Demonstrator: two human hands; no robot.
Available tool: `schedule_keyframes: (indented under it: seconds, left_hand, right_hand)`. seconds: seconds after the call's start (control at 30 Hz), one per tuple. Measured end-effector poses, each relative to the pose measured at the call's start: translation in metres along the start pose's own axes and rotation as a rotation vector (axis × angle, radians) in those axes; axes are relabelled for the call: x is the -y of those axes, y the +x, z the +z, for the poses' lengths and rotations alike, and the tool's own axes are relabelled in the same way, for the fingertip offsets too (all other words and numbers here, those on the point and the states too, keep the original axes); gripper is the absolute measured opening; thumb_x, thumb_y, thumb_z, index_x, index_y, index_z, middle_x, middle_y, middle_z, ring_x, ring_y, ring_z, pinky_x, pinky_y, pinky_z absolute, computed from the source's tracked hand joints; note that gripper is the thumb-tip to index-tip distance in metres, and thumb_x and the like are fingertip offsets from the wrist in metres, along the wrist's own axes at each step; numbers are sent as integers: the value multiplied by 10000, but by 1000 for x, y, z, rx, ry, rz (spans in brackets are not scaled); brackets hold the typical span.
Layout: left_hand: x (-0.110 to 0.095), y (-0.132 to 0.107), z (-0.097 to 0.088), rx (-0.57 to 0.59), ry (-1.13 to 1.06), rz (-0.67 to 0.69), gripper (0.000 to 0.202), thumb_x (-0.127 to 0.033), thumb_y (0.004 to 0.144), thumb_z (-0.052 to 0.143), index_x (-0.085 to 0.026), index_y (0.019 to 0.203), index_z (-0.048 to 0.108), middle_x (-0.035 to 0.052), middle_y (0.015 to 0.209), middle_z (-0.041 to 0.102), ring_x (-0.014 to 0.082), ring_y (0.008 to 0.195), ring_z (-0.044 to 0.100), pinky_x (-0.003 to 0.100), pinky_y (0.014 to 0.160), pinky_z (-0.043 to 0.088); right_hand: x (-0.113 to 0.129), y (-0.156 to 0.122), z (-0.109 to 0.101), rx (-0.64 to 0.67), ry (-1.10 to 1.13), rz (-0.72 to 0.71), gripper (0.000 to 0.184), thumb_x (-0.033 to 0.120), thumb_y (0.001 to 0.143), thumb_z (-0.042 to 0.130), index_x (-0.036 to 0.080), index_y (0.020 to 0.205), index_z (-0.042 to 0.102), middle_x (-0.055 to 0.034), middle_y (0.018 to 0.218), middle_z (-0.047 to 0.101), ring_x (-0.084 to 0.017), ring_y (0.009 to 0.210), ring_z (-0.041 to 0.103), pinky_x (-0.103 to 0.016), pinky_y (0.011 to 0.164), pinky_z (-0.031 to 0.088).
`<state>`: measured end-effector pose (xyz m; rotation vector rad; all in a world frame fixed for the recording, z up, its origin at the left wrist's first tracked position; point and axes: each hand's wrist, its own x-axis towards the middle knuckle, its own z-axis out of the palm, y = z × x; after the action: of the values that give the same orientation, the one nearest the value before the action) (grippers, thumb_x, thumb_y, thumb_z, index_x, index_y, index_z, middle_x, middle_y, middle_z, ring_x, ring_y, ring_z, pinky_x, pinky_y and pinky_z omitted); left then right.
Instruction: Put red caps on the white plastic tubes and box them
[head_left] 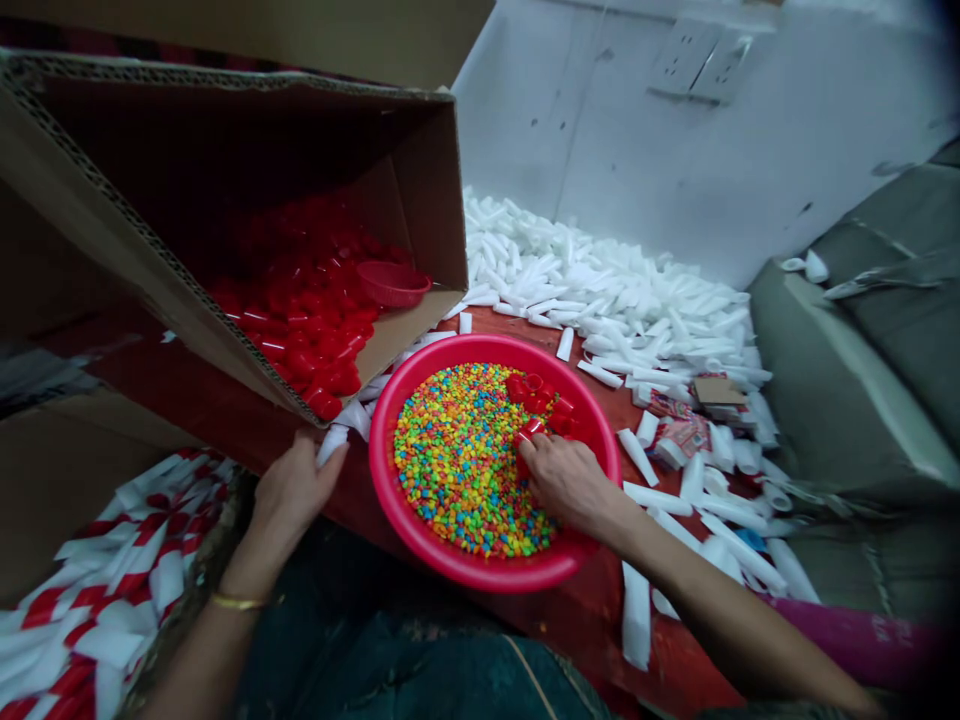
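A pink-red basin [495, 575] full of small multicoloured candies [457, 450] stands before me. Inside its right side, my right hand [566, 480] has its fingers closed around a red plastic cap [529, 430], low over the candies. Several more red caps [536, 390] lie just beyond that hand. Left of the basin, my left hand [296, 490] grips a white plastic tube [332, 443], whose upper end is near the box corner. How far the tube runs into the palm is hidden.
A tipped cardboard box [431, 190] at the left holds a heap of red caps [307, 300] and a small red basket [394, 285]. White tubes [600, 280] pile along the wall and right side. Red-capped tubes [142, 570] fill the lower left. Grey sacks [847, 390] stand at the right.
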<state>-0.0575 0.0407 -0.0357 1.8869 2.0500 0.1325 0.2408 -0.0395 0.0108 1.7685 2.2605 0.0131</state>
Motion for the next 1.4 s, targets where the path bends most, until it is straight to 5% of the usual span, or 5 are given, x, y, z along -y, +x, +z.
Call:
schedule_keyframes:
  seconds: [0.2,0.5,0.93,1.17,1.4]
  left_hand:
    - [-24,-44,-23,-211,-396,472,347,-461,826,484,-225,1077,522,29,1038,641,180,861,623,271,759,474]
    - [-100,-43,-5,-3,-463,900,263,-268,844,503,-201,1097,529,50,1050,634,182,942,603,316,795,490]
    - [-100,-40,1,41,-323,907,328,-348,864,485,-179,1139,543,79,1025,634,223,919,610,364,761,498]
    - [-99,-44,2,19,-265,968,313,-380,867,491,-193,1115,530,68,1006,633,231,911,602,364,751,486]
    - [-97,-44,5,-18,-278,909,297,-355,869,489,-182,1105,541,80,1026,642,221,914,615,350,760,495]
  right_hand:
    - [0,20,7,-19,211,-237,151,144,787,487,145,914,569,-92,848,629,-174,660,562,-275,521,278]
    - [-13,9,13,-196,1083,64,246,332,772,577,165,947,532,37,632,520,-107,524,455,-211,476,328]
    - [-11,8,-5,-394,903,-325,271,308,880,489,169,1110,523,-104,1047,619,-182,878,589,-315,755,468]
    - [4,22,-7,-7,1101,17,595,571,919,243,179,509,422,39,432,363,-89,409,354,-224,429,293]
    - [4,13,-8,-194,1008,-136,343,491,896,414,183,758,480,16,693,478,-117,625,436,-231,567,346]
